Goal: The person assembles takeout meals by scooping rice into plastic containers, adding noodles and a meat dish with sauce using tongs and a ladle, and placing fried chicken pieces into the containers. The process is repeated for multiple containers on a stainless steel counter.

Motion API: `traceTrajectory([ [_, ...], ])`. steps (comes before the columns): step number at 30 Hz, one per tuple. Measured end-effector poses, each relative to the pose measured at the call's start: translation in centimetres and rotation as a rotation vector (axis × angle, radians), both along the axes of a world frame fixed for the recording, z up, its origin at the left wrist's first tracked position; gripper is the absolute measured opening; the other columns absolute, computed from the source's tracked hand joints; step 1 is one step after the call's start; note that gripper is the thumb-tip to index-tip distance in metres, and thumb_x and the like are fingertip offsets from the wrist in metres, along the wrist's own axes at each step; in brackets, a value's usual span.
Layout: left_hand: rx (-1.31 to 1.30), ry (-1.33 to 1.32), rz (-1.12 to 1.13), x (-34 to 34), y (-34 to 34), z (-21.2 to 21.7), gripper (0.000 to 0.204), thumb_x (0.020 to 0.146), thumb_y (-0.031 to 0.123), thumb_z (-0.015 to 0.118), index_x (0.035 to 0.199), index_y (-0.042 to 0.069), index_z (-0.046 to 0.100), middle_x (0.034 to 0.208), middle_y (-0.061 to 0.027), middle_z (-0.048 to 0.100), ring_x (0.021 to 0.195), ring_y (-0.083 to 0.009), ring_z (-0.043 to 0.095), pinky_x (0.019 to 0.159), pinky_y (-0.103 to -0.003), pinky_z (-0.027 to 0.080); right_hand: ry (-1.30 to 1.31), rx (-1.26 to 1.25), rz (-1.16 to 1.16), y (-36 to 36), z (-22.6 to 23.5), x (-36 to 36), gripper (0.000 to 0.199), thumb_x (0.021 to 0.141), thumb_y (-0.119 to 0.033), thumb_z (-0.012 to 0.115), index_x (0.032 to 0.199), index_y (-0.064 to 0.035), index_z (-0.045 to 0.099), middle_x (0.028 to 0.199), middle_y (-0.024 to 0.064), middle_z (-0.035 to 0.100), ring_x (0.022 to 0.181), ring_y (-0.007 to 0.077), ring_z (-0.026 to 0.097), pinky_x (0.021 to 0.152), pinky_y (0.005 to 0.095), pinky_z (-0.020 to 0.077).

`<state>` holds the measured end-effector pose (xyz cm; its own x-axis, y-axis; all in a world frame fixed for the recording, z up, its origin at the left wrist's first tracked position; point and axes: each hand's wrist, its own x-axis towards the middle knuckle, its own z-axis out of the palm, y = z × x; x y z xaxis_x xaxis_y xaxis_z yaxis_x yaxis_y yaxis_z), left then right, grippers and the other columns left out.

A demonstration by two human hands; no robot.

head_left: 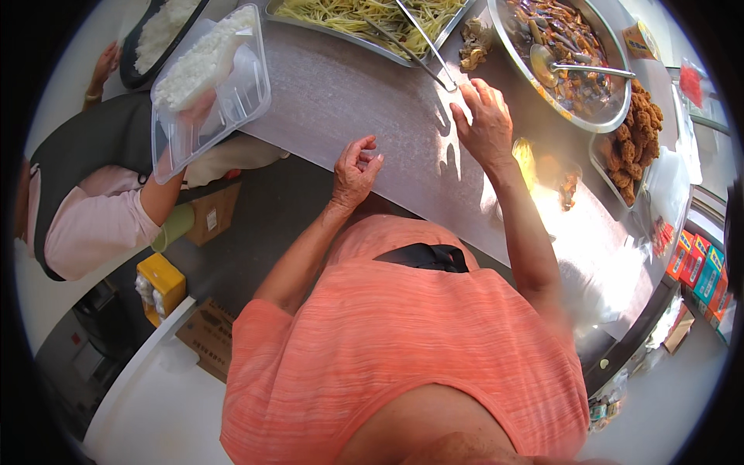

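Grip: right hand [487, 124] spread wide, empty, nearest the long metal tongs [418, 43]; left hand [354, 172] loosely curled, empty, at the grey tabletop [349, 101] edge.

On the bench [364, 101] I count one tray of noodles [364, 15] with one pair of tongs [418, 39], one round pan of stew [562, 46] with one ladle [573, 68], one tray of fried pieces [632, 143], and one clear rice box [213, 81].
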<state>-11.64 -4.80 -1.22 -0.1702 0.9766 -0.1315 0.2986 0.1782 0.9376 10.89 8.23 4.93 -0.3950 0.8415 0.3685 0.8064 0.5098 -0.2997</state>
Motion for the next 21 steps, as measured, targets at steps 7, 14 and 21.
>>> traceTrajectory([
  [7, -0.167, -0.174, 0.135, -7.0, -2.8, -2.7, 0.029, 0.084, 0.006, 0.062, 0.111, 0.001, 0.057, 0.096, -0.0036, 0.061, 0.073, -0.0063, 0.057, 0.056, -0.018, 0.045, -0.205, -0.463, -0.137, 7.8, -2.7, -6.5, 0.040, 0.085, -0.027, 0.059, 0.106, 0.0021, 0.043, 0.094, 0.0242, 0.055, 0.092, 0.0408, 0.058, 0.079, 0.0483, 0.0489],
  [14, -0.380, -0.263, 0.283, -14.2, -5.0, -3.8, 0.019, 0.084, 0.008, 0.061, 0.102, 0.003, 0.061, 0.082, -0.0015, 0.062, 0.066, -0.0076, 0.059, 0.050, -0.019, 0.044, 0.071, -0.699, -0.180, 9.7, -0.5, -5.7, 0.044, 0.091, -0.038, 0.049, 0.087, 0.0047, 0.055, 0.079, 0.0236, 0.060, 0.077, 0.0343, 0.063, 0.065, 0.0427, 0.0481],
  [21, -0.247, -0.487, 0.503, -18.6, -3.8, -3.2, 0.016, 0.086, 0.011, 0.061, 0.101, 0.005, 0.062, 0.082, -0.0009, 0.062, 0.067, -0.0086, 0.058, 0.049, -0.019, 0.043, 0.623, -1.123, -0.179, 13.7, -1.5, -7.6, 0.044, 0.092, -0.037, 0.048, 0.068, -0.0005, 0.046, 0.056, 0.0031, 0.043, 0.043, 0.0132, 0.040, 0.037, 0.0304, 0.0319],
])
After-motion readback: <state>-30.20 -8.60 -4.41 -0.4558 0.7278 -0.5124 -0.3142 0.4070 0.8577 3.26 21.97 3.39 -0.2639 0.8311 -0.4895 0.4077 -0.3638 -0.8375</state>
